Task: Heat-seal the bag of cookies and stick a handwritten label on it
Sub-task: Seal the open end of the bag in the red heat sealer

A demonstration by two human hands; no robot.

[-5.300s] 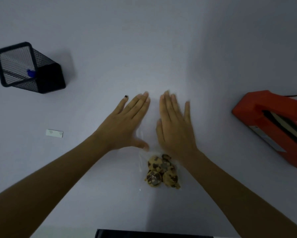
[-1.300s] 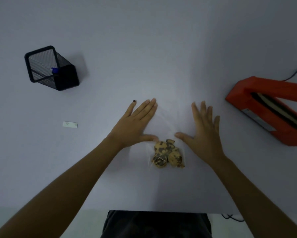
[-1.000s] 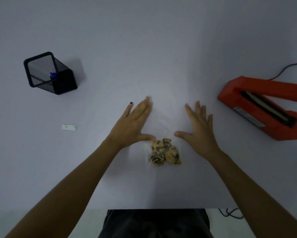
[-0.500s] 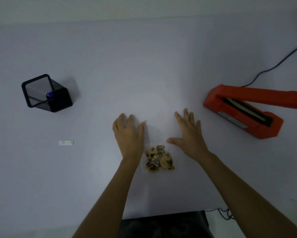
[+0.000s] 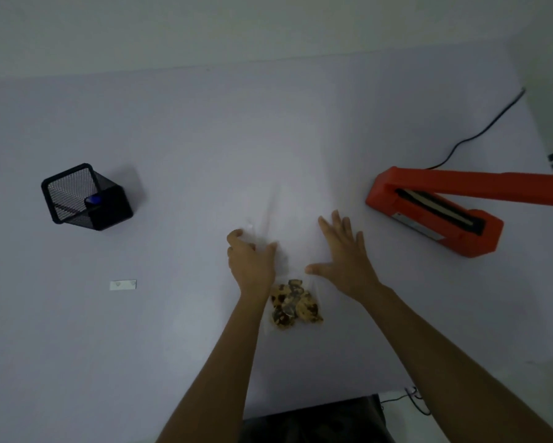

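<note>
A clear bag of cookies (image 5: 296, 304) lies on the white table (image 5: 172, 148), the cookies bunched at its near end and its empty upper part (image 5: 292, 225) stretching away from me. My left hand (image 5: 251, 263) rests on the bag's left edge with its fingers curled into the plastic, which creases upward there. My right hand (image 5: 345, 260) lies flat with spread fingers along the bag's right edge. A small white label (image 5: 123, 284) sits on the table to the left. At the right stands the orange heat sealer (image 5: 441, 223), its arm (image 5: 499, 187) raised.
A black mesh pen holder (image 5: 76, 199) with a blue-capped pen (image 5: 93, 199) stands at the left. The sealer's black cable (image 5: 479, 132) runs to the far right. The table's near edge (image 5: 316, 401) is close to my body.
My left hand turned from flat beside the bag to curled fingers on its left edge. My right hand slid out to the bag's right side. My view pulled back, showing more table.
</note>
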